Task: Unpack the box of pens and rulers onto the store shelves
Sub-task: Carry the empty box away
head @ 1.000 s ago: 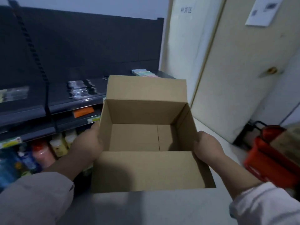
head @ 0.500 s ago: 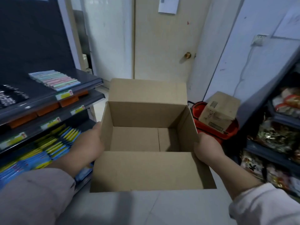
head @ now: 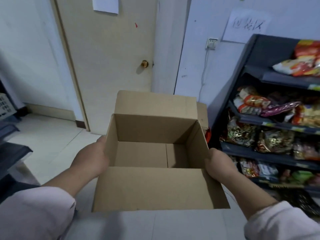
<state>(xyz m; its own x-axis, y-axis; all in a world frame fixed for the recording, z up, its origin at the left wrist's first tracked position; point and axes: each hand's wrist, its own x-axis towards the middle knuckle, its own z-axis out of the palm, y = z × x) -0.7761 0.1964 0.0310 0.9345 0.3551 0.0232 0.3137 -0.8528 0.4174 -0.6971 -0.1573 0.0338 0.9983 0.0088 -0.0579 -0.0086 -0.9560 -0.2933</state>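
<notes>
A brown cardboard box (head: 155, 187) is held in front of me at waist height, its flaps open and its inside bare. My left hand (head: 91, 160) grips the box's left wall, fingers hidden under or behind it. On the opposite wall, my right hand (head: 220, 165) grips the box the same way. No pens or rulers show in this view.
A cream door (head: 107, 58) with a brass knob (head: 144, 63) stands straight ahead. Dark shelves (head: 270, 157) full of snack bags fill the right side. Part of a red basket (head: 207, 135) peeks out behind the box. A dark shelf edge (head: 13, 151) juts in at left.
The view has swung right with the box held the same way: the stationery shelves slid off to the left, the door moved to centre and the snack shelves came in at right.
</notes>
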